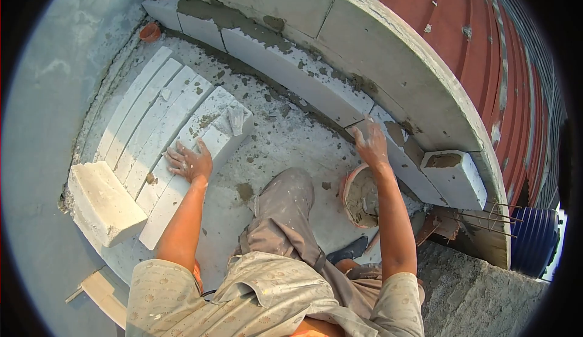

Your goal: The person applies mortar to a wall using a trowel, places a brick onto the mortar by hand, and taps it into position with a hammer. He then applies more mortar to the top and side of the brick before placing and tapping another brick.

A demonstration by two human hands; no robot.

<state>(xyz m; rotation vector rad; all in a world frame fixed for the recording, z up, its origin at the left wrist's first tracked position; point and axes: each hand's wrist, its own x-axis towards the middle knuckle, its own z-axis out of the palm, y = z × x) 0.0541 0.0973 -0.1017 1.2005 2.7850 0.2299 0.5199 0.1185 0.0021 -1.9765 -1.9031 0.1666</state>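
My left hand [190,161] rests with spread fingers on the stack of white blocks [159,115], holding nothing. My right hand [371,142] reaches to the low row of white blocks [291,76] along the wall, its fingers apart at the row's edge near a joint. Below my right hand, beside the forearm, stands a bucket [361,198] with grey mortar inside. A short white block [454,178] with mortar on its end lies on the right part of the row. Another loose block [104,203] sits at the near left of the stack.
A grey wall [388,64] curves behind the row. Thin rebar [495,218] sticks out at the right, near a blue tank [535,240]. A small orange pot [150,32] stands in the far left corner. Mortar crumbs dot the floor [273,130].
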